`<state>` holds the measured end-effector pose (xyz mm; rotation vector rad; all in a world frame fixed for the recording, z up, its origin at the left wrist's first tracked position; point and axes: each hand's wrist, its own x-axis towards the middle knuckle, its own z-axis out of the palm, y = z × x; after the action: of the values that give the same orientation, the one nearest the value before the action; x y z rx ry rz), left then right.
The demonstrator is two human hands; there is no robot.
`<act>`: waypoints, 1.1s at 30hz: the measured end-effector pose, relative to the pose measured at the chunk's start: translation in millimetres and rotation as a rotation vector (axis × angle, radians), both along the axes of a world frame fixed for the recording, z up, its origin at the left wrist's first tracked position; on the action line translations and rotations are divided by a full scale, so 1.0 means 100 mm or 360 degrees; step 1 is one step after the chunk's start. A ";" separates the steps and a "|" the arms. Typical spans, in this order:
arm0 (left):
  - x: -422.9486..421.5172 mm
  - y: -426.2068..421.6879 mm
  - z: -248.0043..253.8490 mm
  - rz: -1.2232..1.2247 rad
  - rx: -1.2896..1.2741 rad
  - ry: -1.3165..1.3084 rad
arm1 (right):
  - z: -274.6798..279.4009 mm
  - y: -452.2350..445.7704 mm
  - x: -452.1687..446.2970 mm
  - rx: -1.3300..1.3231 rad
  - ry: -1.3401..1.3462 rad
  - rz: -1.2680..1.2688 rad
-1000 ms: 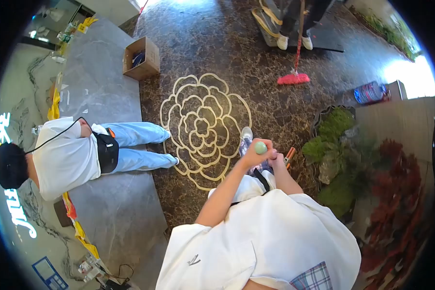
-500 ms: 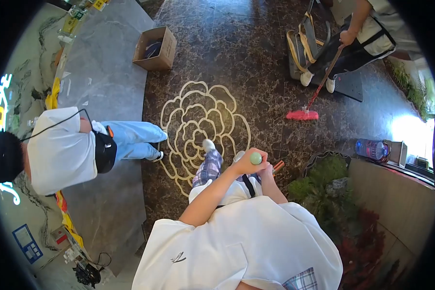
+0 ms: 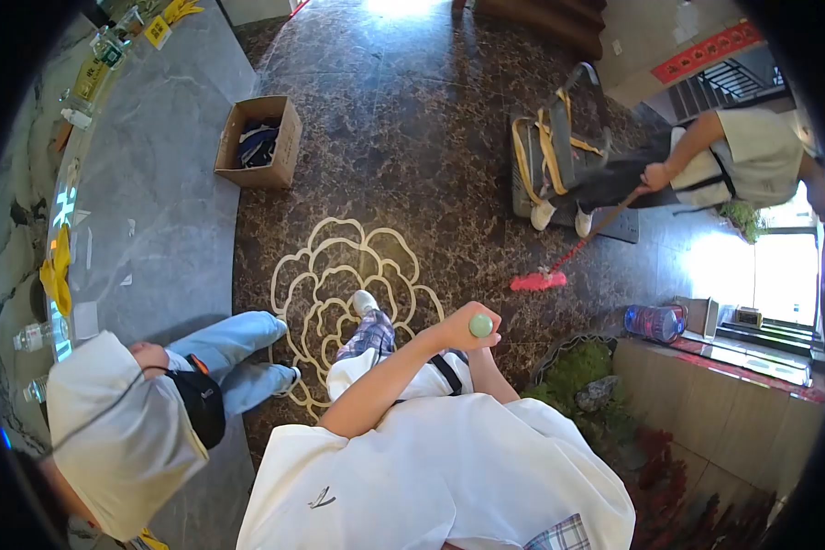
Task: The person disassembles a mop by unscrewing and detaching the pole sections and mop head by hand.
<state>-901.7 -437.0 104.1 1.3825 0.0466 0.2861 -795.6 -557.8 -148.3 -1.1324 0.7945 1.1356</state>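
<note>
Well, at your far left a yellow cloth (image 3: 57,270) and a clear bottle (image 3: 32,337) lie along the edge of the grey counter (image 3: 170,174). A co-worker (image 3: 119,422) with a black waist bag (image 3: 200,403) stands beside that counter. Past them, a cardboard box (image 3: 282,160) sits on the dark floor with some dark stuff inside, and next comes the pale flower pattern (image 3: 313,266), with one of your shoes (image 3: 365,302) on it.

In front of your waist, your left hand (image 3: 456,330) is clamped around a handle (image 3: 480,324), its rounded, pale green end poking out of your fist and pointing up at you. You see it end-on, so its length and whatever is at the bottom are hidden. Your right forearm (image 3: 491,378) runs up behind that fist; I cannot tell whether the fingers there grip anything.

Judging by that end, you probably have something light and stiff, not fragile, perhaps a little slick if your palm sweats. Your hold just under the tip looks sound; a second grip lower on the shaft should steady it.

Rightward lie a pink broom head (image 3: 538,281), some mossy greenery (image 3: 568,378) and a large water bottle (image 3: 653,323). Beyond, another person (image 3: 756,165) holds that broom's shaft.
</note>
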 end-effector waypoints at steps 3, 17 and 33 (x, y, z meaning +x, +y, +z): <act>-0.17 0.58 0.05 0.0194 -0.0048 -0.0067 | -0.01 0.60 -0.07 -0.0012 0.0004 0.0025; -0.49 3.10 -0.07 0.0757 0.0049 0.0270 | -0.45 3.37 -0.02 0.0100 0.0195 0.0084; 1.26 5.79 -0.01 0.0501 0.0042 0.0352 | -0.13 5.74 1.35 0.0085 0.0333 -0.0297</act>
<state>-776.1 142.5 103.4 1.4273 0.4477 0.3955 -661.1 16.2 -161.4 -0.8846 1.0044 1.1225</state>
